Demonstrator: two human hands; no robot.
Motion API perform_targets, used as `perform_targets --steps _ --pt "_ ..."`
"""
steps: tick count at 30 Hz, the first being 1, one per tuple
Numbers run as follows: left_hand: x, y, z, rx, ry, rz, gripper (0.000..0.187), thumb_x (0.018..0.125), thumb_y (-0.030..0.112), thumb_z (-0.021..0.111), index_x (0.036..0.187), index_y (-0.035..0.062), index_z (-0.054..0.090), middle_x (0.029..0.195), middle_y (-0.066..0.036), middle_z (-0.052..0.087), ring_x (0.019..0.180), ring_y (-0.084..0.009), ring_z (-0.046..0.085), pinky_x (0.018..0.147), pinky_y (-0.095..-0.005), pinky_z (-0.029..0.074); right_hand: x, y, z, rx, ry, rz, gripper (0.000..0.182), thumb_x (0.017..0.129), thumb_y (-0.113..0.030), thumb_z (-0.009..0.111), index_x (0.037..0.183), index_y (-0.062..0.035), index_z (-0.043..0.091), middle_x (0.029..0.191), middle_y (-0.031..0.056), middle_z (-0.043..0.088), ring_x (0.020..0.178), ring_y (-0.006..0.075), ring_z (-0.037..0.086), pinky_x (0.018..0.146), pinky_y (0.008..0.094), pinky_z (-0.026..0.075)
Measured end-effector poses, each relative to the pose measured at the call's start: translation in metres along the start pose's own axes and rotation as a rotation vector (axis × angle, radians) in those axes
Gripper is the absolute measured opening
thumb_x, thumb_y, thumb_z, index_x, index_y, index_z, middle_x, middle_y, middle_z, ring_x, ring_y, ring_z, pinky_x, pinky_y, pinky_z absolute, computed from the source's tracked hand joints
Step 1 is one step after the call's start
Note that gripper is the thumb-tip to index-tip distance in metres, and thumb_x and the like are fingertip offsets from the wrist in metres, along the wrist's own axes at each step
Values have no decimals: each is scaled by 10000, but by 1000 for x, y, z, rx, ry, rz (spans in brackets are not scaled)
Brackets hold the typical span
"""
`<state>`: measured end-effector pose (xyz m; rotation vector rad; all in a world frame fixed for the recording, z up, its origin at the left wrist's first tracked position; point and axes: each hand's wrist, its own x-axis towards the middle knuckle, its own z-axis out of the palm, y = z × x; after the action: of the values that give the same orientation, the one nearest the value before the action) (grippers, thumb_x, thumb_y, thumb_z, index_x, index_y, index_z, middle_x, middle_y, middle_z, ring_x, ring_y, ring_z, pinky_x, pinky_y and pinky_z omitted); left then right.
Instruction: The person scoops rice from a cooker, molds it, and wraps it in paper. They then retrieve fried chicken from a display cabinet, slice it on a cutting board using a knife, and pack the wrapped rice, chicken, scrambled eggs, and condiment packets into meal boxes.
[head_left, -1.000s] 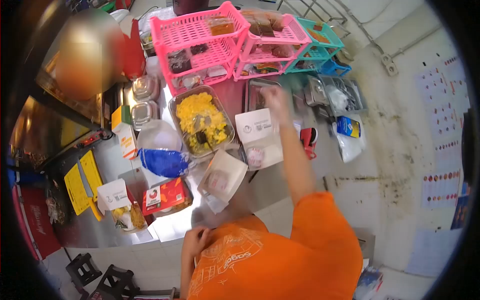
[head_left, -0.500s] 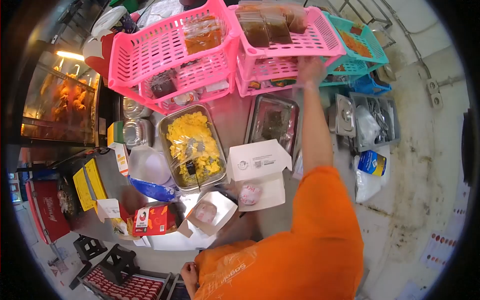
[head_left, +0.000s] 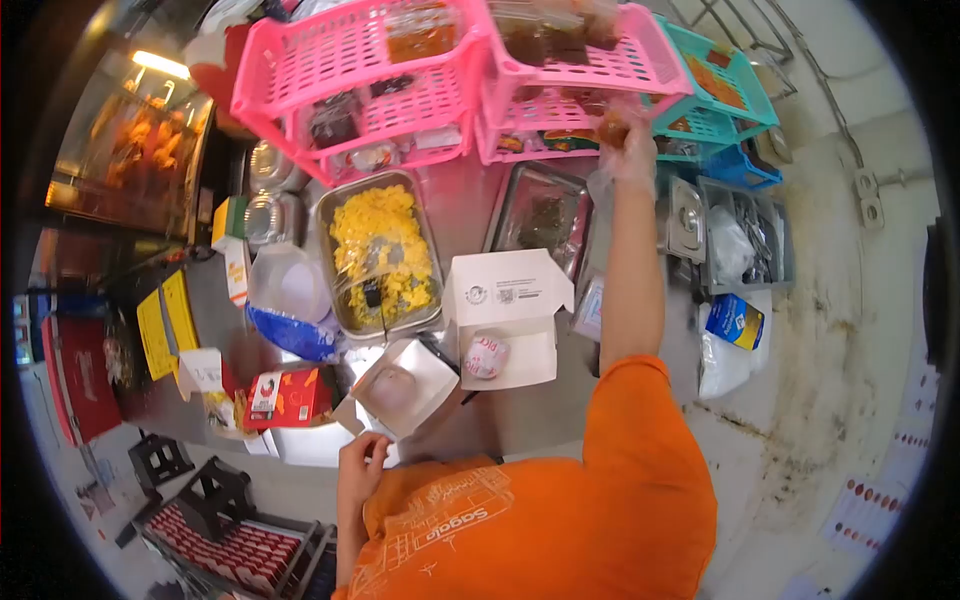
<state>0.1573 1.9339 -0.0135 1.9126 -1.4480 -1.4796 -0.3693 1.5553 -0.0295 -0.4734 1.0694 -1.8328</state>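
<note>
My right hand (head_left: pixel 632 150), in a clear plastic glove, is closed on a small sauce bag (head_left: pixel 612 129) with orange-brown contents. It is at the front right corner of the pink basket rack (head_left: pixel 590 80). Low at the table's near edge, my left hand (head_left: pixel 361 468) has its fingers curled, with nothing visible in them. Just above it, an open white box (head_left: pixel 428 372) holds a wrapped round item (head_left: pixel 388 388). Beside that, a second open box (head_left: pixel 510 290) contains a round item in printed paper (head_left: pixel 486 356).
A metal tray of yellow food (head_left: pixel 385 240) stands left of centre, near a film-covered tray (head_left: pixel 540 220). Teal baskets (head_left: pixel 725 90) and a grey utensil bin (head_left: pixel 775 240) are at the right. A red printed box (head_left: pixel 290 397) sits front left; black stools (head_left: pixel 215 500) stand below.
My right hand has drawn back from the pink rack's lower level and now shows the sauce bag. My left hand has risen toward the table edge and the open box. The view has shifted slightly.
</note>
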Motion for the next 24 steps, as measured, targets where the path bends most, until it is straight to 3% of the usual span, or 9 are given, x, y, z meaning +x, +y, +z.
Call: perform_targets --steps 2,4,7,10,12,16,19,21,24 --pt "7 31 5 -104 -46 113 145 956 118 668 970 -25 690 782 -57 687 740 -99 641 680 -265 515 -83 7 31 -28 -81 -57 106 890 -38 585 983 -87 576 858 66 611 744 204 628 638 342 554" --pt "15 65 9 -288 -120 212 397 934 173 720 1274 21 584 1065 -84 672 912 -143 664 783 -287 546 -176 48 29 91 -397 92 126 932 -85 570 1054 -59 589 906 52 610 801 185 616 683 302 529" --pt "25 98 17 -576 106 306 471 917 187 752 1315 21 562 1114 -100 676 914 -160 670 755 -278 556 -370 71 93 -366 -367 308 144 956 -181 602 1019 -57 636 928 41 627 795 162 608 695 307 523" --pt "-6 39 -12 -435 58 103 369 926 163 740 1240 6 623 984 -81 718 813 -138 673 722 -272 558 -469 91 120 -595 -627 276 181 950 -196 606 947 -23 659 790 47 625 717 173 609 690 333 515" --pt "-39 -27 -32 -699 -89 -214 231 929 112 716 1138 15 699 930 -39 726 804 -102 665 748 -251 554 -504 101 128 -893 -740 359 225 962 -196 570 871 -8 653 730 51 633 688 228 621 710 354 509" --pt "-91 -150 -89 -127 95 -222 188 894 53 698 1080 39 724 890 -90 746 724 -174 698 695 -316 559 -542 149 159 -972 -1579 397 131 912 -96 567 942 4 646 829 188 676 810 423 649 714 484 502" --pt "-82 -165 -156 140 492 -164 238 849 48 697 1078 89 743 979 -124 746 769 -276 713 733 -376 560 -577 234 173 -1348 -1556 -168 130 903 -99 565 961 -17 647 847 187 677 827 409 657 726 481 514" --pt "-53 -180 -203 177 906 147 250 832 100 702 1077 115 750 1041 -123 739 921 -285 709 767 -366 551 -576 254 213 -1292 -1363 -368 261 865 -111 576 1105 -75 671 983 168 676 947 373 656 825 486 521" --pt "6 -232 -279 554 1013 448 288 825 164 708 1108 114 723 1114 -136 704 1010 -319 662 826 -411 527 -580 328 221 -1486 -1205 -893 356 868 -121 584 1213 -47 631 1222 172 635 1110 390 608 932 490 493"
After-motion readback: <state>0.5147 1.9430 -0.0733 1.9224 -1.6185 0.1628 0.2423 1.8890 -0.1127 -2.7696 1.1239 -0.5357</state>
